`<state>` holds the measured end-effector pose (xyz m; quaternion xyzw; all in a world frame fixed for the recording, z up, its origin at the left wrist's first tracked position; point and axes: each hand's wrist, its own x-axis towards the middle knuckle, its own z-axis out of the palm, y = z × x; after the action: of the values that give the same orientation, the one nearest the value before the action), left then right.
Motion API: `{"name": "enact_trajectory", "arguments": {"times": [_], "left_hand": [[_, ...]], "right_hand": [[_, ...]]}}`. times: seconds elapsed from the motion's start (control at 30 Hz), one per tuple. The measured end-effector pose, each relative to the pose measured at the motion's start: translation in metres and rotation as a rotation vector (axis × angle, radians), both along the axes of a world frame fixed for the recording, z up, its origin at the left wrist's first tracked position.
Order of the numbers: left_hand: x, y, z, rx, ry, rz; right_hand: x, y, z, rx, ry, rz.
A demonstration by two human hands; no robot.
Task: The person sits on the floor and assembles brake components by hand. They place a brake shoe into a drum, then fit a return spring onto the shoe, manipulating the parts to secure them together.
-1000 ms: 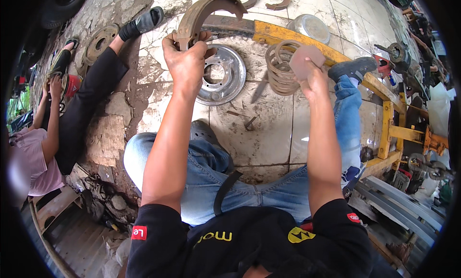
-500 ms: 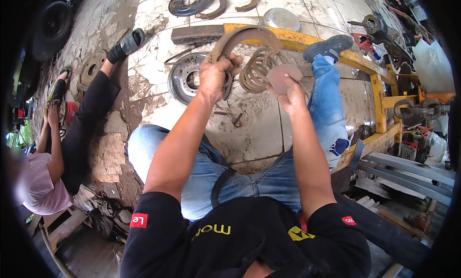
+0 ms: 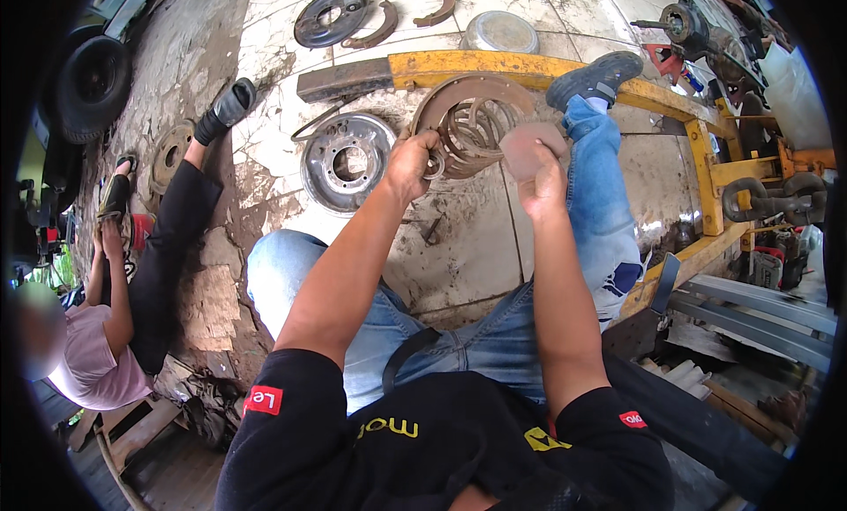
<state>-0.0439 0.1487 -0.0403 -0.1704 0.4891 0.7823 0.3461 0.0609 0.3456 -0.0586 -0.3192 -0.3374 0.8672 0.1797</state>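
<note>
My left hand (image 3: 408, 167) is closed around one end of a curved, rusty brown brake shoe (image 3: 438, 97). The shoe's arc rises away from me and bends to the right, above a rusty coil spring (image 3: 469, 165) on the floor. In my right hand (image 3: 543, 189) is a reddish-brown piece of sandpaper (image 3: 528, 151), pinched between thumb and fingers. It is held apart from my left hand, beside the shoe's far end. A round metal backing plate (image 3: 319, 158) with a hole in its middle lies left of my left hand.
Beyond my hands runs a yellow metal frame (image 3: 494, 65), curving to the right. Another backing plate (image 3: 309, 21), loose brake shoes (image 3: 381, 27) and a round silver pan (image 3: 501, 33) lie behind it. A small metal tool (image 3: 431, 230) rests near my knees. At left sits another person (image 3: 101, 352).
My left hand has come down and right, turning the brake shoe so its inner side shows more. My right hand has shifted slightly with the sandpaper. The head view has moved a little.
</note>
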Motion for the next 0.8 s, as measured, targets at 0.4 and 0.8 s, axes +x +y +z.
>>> {"name": "enact_trajectory", "arguments": {"times": [0.4,0.8], "left_hand": [[-0.005,-0.008,-0.003,0.210,-0.039,-0.117],[0.057,-0.046,0.015,-0.020,-0.053,0.199]], "right_hand": [[-0.010,-0.068,0.031,0.083,-0.180,-0.031],[0.025,-0.044,0.086,1.325,-0.215,0.245]]}}
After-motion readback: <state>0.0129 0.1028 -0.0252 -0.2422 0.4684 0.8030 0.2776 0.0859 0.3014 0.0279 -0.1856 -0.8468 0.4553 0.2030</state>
